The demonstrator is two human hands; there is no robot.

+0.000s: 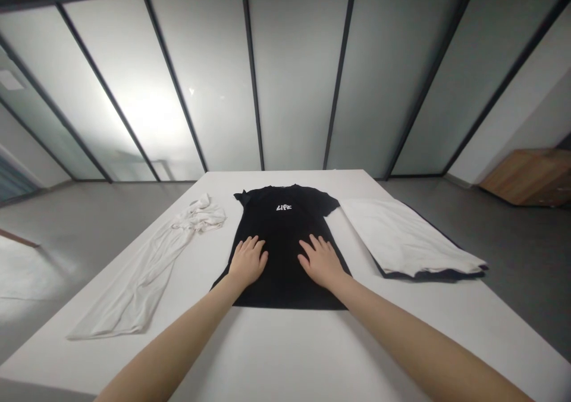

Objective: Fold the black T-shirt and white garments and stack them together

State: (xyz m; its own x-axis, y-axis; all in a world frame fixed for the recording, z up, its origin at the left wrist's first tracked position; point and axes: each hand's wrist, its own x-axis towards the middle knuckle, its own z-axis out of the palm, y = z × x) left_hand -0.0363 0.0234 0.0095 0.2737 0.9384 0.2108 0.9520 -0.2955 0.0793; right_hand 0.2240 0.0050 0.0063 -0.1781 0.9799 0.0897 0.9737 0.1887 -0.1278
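I see a black shirt [282, 271] lying flat in the middle of a white table [285, 354], with white marks on its chest. The left hand [248, 260] and right hand [319, 260] both press on it, palms down, fingers spread, gripping nothing. A crumpled white cloth [143, 280] lies to the left, and a flat white pile [401, 235] with a dark edge sits on the right.

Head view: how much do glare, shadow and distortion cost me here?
In the head view, strong glare on the left wall panels; wide-angle stretch there slants the dark frames; also in the head view, faint shadows on the table, and the black T-shirt too dark to show fine creases.
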